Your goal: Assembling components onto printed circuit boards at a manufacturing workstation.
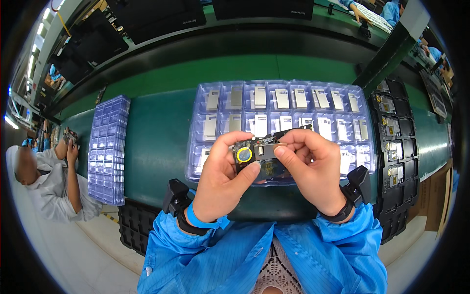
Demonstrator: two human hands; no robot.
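Observation:
In front of my chest, my left hand grips the left end of a small black circuit-board assembly, which carries a round part with a yellow ring. My right hand pinches the right end, thumb on a flat grey metal piece lying against the board. Whether that piece is attached cannot be made out. Beneath and beyond my hands, a clear plastic compartment tray holds several thin silver metal plates with small cut-outs. My fingers hide part of the assembly.
Clear empty-looking trays stand stacked at left. On the right, a black tray holds several board assemblies. A green post rises behind it. Dark monitors line the far shelf. A co-worker sits at far left.

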